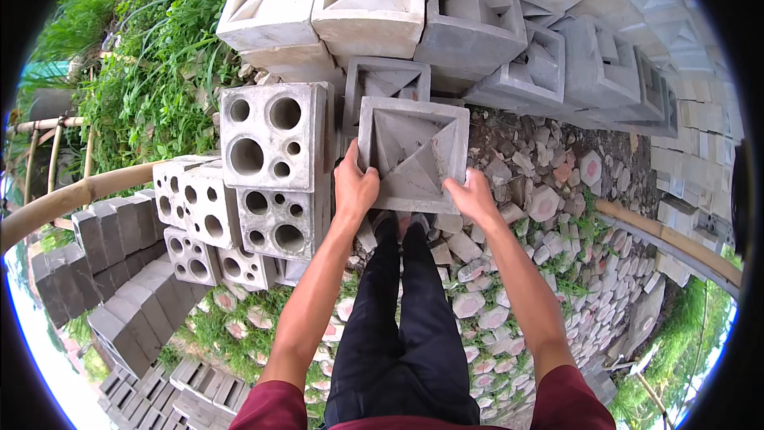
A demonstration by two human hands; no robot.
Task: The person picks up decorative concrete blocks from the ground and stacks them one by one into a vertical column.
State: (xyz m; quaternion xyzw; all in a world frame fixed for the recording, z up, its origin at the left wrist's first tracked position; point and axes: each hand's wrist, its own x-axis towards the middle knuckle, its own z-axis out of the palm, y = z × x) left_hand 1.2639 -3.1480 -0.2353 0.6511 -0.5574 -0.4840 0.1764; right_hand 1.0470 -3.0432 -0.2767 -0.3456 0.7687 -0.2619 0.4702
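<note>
Between my two hands is a grey square concrete block (414, 151) with a recessed face of slanted triangular facets. My left hand (354, 181) grips its left edge near the lower corner. On the opposite edge, also low down, my right hand (473, 195) is closed, thumb on the rim. The fingers under the block are mostly hidden. Just behind it a similar grey block (387, 80) is partly covered. To the left of my left hand stand stacked concrete blocks with round holes (268, 137).
Pale and grey faceted blocks (370, 0) stand in a row at the back. Broken hexagonal pavers and rubble (541, 199) cover the ground to the right. Bamboo poles (87, 203) cross at the left. Grey block stacks (131, 302) lie lower left; green plants (159, 48) grow upper left.
</note>
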